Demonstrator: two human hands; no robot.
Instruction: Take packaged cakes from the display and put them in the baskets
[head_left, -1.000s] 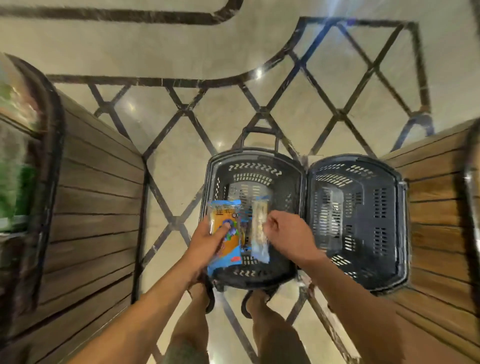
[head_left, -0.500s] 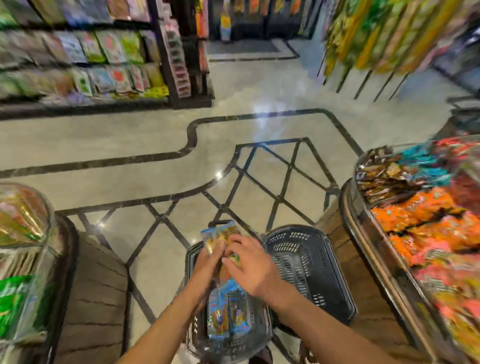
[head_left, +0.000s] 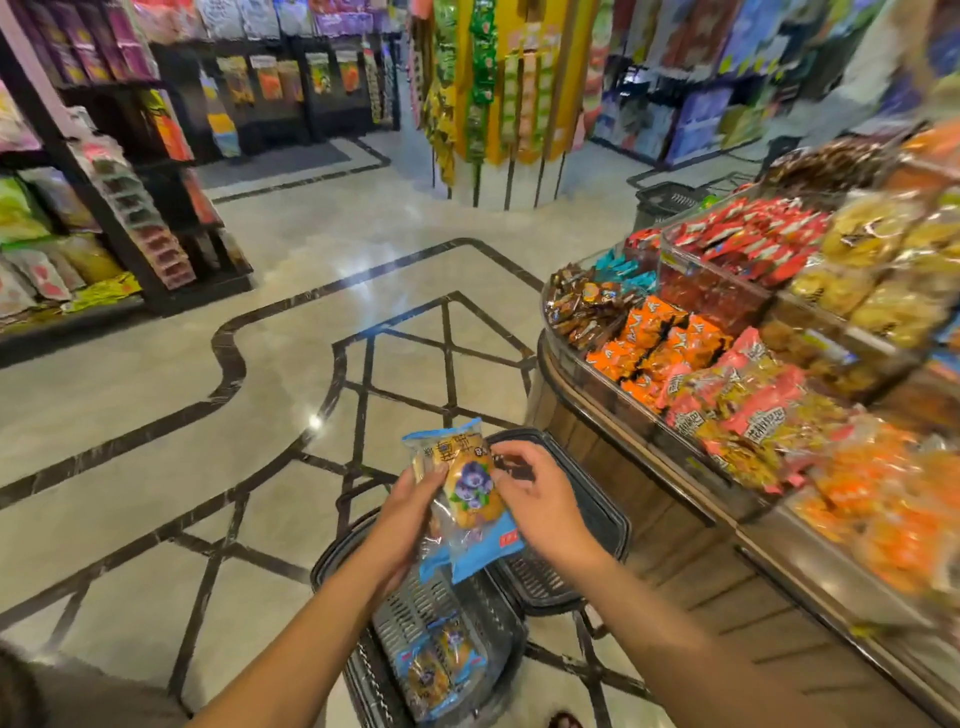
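The left hand (head_left: 410, 501) and right hand (head_left: 545, 506) are holding blue-edged clear plastic packs of yellow cakes (head_left: 470, 499) above the dark slotted plastic baskets (head_left: 540, 577), each grip pinching a side. The packs are appearing light, soft, slippery and crushable, so the sealed edges are judged the safest hold.

Glossy beige floor (head_left: 130, 395) with dark inlay, snack shelves (head_left: 78, 208), product-hung pillar (head_left: 498, 104)

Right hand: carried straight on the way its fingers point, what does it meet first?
The packaged cake held by the left hand; the right hand sits at its edge, contact unclear.
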